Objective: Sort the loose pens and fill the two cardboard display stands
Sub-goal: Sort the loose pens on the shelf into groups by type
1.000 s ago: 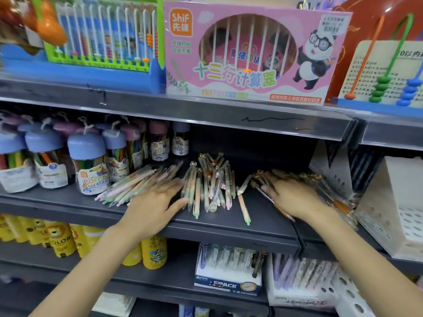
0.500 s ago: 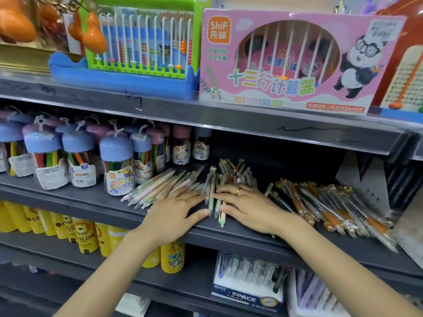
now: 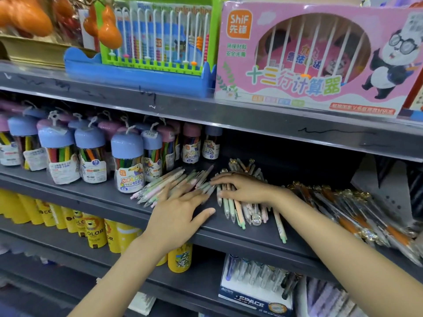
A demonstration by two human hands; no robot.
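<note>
Loose pastel pens lie in piles on a dark grey shelf (image 3: 251,239). My left hand (image 3: 180,213) lies flat with spread fingers on the left pile of pastel pens (image 3: 160,185). My right hand (image 3: 246,188) rests palm down on the middle pile of pens (image 3: 240,210), fingers pointing left and touching the pens. A third heap of gold-topped orange pens (image 3: 357,216) spreads along the shelf to the right. A white cardboard piece (image 3: 384,191) stands at the far right, mostly cut off.
Blue- and pink-capped jars of colour pens (image 3: 128,161) stand at the shelf's left. Abacus boxes (image 3: 309,58) fill the shelf above. Below are yellow tubes (image 3: 96,232) and a blue pen display box (image 3: 256,291).
The view has shifted left. My right hand left the orange pens, slid left onto the middle pile and met my left hand, which stays on the left pile.
</note>
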